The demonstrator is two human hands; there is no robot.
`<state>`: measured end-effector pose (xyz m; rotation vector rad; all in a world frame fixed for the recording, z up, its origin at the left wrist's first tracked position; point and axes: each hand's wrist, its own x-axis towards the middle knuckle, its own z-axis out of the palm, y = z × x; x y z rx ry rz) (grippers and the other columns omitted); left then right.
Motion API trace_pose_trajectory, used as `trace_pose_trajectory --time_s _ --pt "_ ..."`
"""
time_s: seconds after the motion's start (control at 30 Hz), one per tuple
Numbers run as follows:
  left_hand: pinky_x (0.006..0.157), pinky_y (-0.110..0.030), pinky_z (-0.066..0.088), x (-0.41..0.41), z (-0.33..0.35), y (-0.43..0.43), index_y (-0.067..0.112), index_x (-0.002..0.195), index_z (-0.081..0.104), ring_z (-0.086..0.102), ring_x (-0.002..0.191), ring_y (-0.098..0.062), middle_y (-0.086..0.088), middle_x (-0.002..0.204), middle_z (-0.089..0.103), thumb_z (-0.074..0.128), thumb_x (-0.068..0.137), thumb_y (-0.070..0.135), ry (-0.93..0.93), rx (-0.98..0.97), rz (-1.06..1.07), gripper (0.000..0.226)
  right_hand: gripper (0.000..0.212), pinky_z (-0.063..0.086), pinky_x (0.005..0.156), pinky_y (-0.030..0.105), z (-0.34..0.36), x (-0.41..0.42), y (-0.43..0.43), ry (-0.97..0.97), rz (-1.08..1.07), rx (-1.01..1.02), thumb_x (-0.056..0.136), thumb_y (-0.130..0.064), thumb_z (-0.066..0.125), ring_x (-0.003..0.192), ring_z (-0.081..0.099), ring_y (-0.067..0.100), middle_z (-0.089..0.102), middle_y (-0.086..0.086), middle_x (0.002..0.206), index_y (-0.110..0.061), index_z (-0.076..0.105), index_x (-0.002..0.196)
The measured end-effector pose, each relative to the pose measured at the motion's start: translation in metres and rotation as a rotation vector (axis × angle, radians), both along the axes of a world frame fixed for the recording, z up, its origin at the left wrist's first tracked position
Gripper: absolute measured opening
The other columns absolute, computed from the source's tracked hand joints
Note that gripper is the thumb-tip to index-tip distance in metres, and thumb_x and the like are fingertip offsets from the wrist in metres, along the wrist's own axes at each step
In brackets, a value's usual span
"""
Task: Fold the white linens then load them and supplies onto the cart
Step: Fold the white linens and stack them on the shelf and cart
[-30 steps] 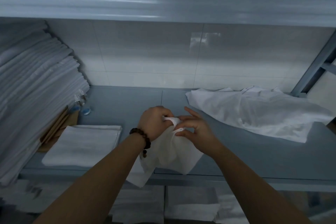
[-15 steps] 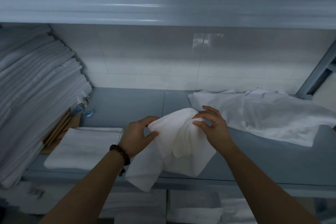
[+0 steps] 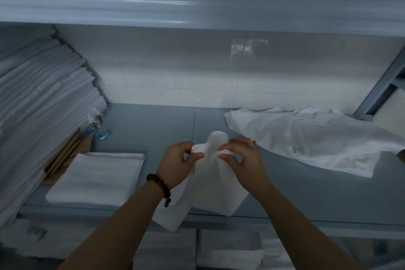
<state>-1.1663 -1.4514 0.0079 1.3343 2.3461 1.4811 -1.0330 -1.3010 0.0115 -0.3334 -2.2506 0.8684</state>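
Two hands at centre of frame, both pinching the same small white cloth [image 3: 210,186]. The left hand [image 3: 178,164] nips its bunched top from the left w/ thumb + fingertips. The right hand [image 3: 243,160] nips it from the right, other fingers loosely curled. The hands are close together, w/ a hump of fabric standing up between them. The rest of the cloth hangs down across the front lip of the grey shelf [image 3: 149,129], one corner dangling below the edge. Can't tell if any of it rests on the shelf.

Risks, as I judge them:
- Grip is fingertip-only on gathered fabric. If either pinch slips while the cloth is spread, it prob. drops. W/ so much hanging past the lip, it'd go down toward the lower shelf, not back onto the surface.
- Can't tell if what's pinched is a true corner or just a gather. Wrong hold = skewed fold, redo.
- The folded towel [image 3: 96,180], lower left, lies just beside the left forearm. A wide sweep could rumple its top layer.
- The crumpled linen [image 3: 306,138], right of frame, lies near the right hand. Laying the cloth flat there may snag it & tangle the two.
- The small bottles [image 3: 96,131] and brown paper items [image 3: 65,160], mid-left by the tall linen stack [image 3: 43,105], are well apart from the hands. Low risk.

The cart isn't in view, so nothing here shows any loading.
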Motion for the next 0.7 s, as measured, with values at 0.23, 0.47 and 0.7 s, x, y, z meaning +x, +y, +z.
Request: trace_pose_trajectory --time_s 0.23,0.47,0.7 --pt "0.067 -0.026 0.05 0.013 -0.004 0.009 0.002 0.075 0.067 0.064 0.072 -0.016 -0.003 0.076 0.069 0.067 0.088 0.014 -0.006 0.037 -0.081 0.017 0.015 0.035 0.093 0.062 -0.001 -0.006 -0.012 0.002 0.048 0.087 0.083 -0.021 0.071 0.098 0.055 0.02 0.066 -0.008 0.088 -0.019 0.072 0.098" --pt "0.08 -0.014 0.048 0.014 -0.002 0.007 0.024 0.095 0.073 0.067 0.089 0.0 0.021 0.09 0.072 0.067 0.085 0.017 -0.171 0.156 -0.124 0.014 0.006 0.033 0.094 0.064 -0.001 -0.013 -0.017 0.037 0.039 0.068 0.079 -0.018 0.077 0.091 0.055 0.019 0.065 -0.002 0.079 -0.013 0.072 0.079" --pt "0.079 -0.026 0.055 0.013 -0.004 0.004 0.03 0.092 0.07 0.069 0.087 -0.007 0.013 0.092 0.073 0.072 0.084 0.022 -0.11 0.14 -0.12 0.012 0.006 0.036 0.095 0.057 -0.005 -0.018 -0.023 0.107 0.017 -0.103 0.081 -0.016 0.075 0.11 0.053 0.019 0.066 0.001 0.092 -0.011 0.071 0.078"
